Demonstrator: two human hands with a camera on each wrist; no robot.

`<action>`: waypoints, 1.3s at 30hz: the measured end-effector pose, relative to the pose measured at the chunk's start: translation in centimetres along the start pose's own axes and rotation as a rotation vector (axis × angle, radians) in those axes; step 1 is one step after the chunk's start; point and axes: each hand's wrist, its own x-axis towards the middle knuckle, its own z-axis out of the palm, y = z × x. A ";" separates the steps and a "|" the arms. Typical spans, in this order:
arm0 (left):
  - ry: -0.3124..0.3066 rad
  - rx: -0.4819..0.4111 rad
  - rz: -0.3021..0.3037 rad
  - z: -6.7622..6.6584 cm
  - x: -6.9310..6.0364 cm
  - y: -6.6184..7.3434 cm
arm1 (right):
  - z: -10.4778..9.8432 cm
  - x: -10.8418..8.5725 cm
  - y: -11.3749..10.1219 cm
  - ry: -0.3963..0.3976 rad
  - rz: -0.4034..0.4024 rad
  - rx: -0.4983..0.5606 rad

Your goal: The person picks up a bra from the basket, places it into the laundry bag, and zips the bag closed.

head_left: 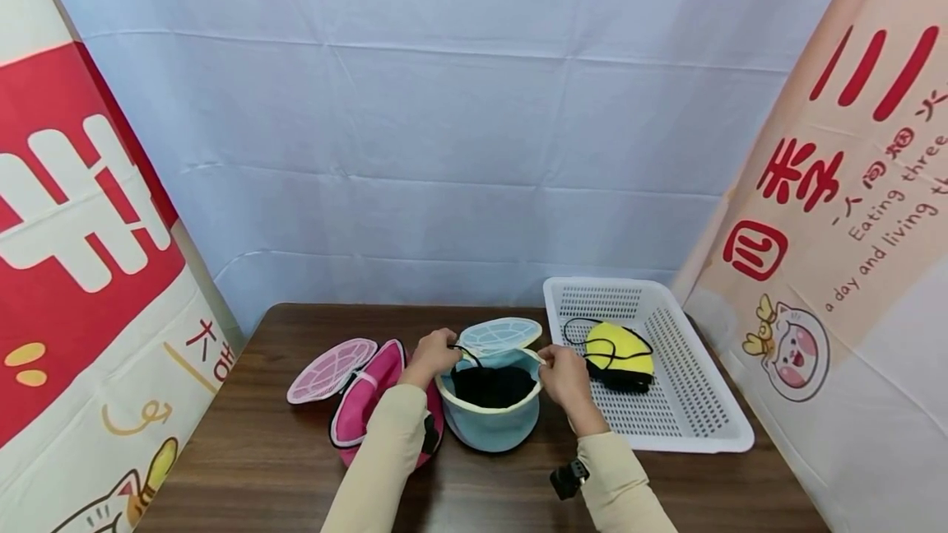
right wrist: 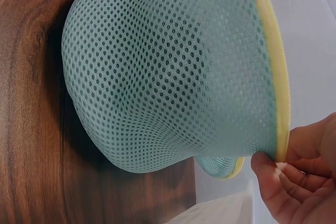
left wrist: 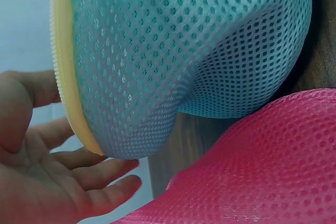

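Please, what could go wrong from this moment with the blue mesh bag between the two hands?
1. The black strap beside the left hand lies near the yellow-edged zipper, so it might catch if the bag is closed.
2. The soft blue mesh bag is creased inward; its mouth might sag if the right hand, pinching the edge, lets go.
3. The left sleeve crosses over the pink mesh bag and could nudge it.

Left sleeve (head_left: 381, 452): long, pale cream cloth
Right sleeve (head_left: 620, 479): matching cream, creased near the end
Black device (head_left: 569, 479): small, looks boxy from here, beside the right cuff
Left hand (head_left: 434, 354): bare
Right hand (head_left: 566, 379): bare too
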 end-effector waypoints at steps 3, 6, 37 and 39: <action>-0.058 0.022 0.014 0.2 0.3 0.0 | 0.2 0.1 0.1 -0.014 0.024 -0.009; -0.105 0.035 0.013 0.3 0.7 -0.1 | 0.3 0.1 0.1 -0.022 0.033 -0.019; -0.017 -0.064 0.036 1.8 0.8 -1.3 | 0.4 -0.1 0.3 -0.018 0.011 -0.059; 0.070 -0.058 0.043 1.9 0.8 -1.1 | 0.4 -0.2 0.3 -0.014 0.010 -0.064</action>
